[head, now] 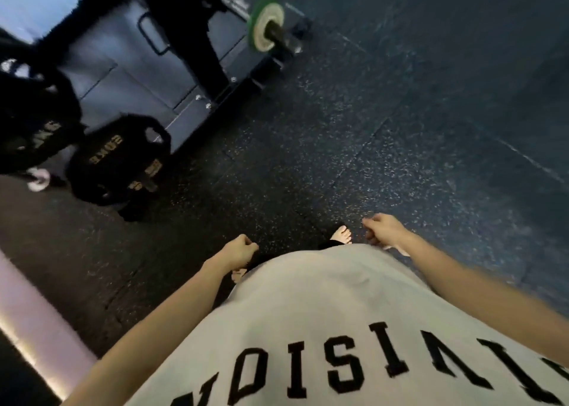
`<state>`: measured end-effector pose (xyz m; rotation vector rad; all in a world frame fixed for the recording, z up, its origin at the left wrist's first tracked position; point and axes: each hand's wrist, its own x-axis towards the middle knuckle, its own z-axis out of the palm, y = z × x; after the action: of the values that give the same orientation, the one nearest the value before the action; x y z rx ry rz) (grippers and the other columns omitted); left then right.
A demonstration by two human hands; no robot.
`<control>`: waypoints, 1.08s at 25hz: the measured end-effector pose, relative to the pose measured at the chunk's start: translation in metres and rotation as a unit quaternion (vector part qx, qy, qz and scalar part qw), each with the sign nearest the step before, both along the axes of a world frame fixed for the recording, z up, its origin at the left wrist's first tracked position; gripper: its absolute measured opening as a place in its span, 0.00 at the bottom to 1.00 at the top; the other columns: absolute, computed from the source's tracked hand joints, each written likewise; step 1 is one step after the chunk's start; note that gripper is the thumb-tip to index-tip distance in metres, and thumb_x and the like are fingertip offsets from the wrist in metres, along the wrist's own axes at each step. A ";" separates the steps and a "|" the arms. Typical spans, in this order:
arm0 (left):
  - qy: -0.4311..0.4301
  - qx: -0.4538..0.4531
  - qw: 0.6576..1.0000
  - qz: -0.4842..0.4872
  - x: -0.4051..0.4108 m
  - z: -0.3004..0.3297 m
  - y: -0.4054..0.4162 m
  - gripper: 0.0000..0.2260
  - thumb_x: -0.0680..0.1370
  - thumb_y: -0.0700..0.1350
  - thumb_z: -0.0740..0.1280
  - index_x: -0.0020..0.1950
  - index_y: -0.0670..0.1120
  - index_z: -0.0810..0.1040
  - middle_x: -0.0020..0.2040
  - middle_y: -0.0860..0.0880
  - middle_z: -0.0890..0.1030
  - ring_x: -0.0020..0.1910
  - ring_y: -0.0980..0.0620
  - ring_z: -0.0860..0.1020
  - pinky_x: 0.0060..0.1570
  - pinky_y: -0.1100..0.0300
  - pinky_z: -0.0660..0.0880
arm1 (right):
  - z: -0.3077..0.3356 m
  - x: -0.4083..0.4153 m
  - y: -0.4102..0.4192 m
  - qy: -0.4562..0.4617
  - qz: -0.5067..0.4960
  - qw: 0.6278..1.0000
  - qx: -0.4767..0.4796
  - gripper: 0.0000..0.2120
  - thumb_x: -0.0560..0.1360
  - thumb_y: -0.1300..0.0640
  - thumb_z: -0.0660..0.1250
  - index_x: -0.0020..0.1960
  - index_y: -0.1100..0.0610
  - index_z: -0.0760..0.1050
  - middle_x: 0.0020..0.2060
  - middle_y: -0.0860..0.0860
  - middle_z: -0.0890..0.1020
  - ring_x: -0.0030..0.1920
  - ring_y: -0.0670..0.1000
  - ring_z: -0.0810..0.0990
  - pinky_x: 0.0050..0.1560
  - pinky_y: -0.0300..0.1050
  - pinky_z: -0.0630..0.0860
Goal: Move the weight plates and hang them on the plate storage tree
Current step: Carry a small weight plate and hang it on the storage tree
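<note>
Caught between loads, by the look of it. Left hand [241, 248] at lower centre of the frame, fingers curled into a loose fist, nothing in it; right hand [381, 230] just right of centre, likewise curled and carrying nothing. Both hanging in front of a grey shirt [323, 313] with black lettering, bare toes showing beneath the hem on speckled rubber floor [338, 128]. At left of the frame, two black weight plates [118, 159] with gold lettering, blurred; seemingly hung on the plate storage tree [144, 183], though the peg and post barely readable, so mounted or merely leaning cannot be told for certain. Another dark plate partly cut off at the far left edge. In the upper middle, a barbell [283, 32] with a green plate [266, 25] on its sleeve, near a dark rack base [197, 51]. Judged part done: some plates apparently stored, at least the green one left to strip, carry across to the left and hang. No plate in hand at present.
</note>
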<state>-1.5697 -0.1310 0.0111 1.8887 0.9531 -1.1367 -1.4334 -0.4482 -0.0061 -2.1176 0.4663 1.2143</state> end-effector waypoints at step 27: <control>-0.090 0.012 0.982 -0.168 0.751 -0.029 -0.167 0.08 0.81 0.47 0.62 0.57 0.45 0.74 0.44 0.44 0.80 0.40 0.48 0.77 0.36 0.58 0.73 | -0.007 0.547 -0.219 -0.030 -0.286 0.957 -0.029 0.10 0.78 0.54 0.65 0.42 0.59 0.74 0.36 0.57 0.78 0.31 0.54 0.72 0.30 0.42 0.66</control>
<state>-0.8184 -0.2976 -0.0182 2.1856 0.5640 -1.1208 -0.8860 -0.6667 -0.0127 -1.8641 1.0117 0.8035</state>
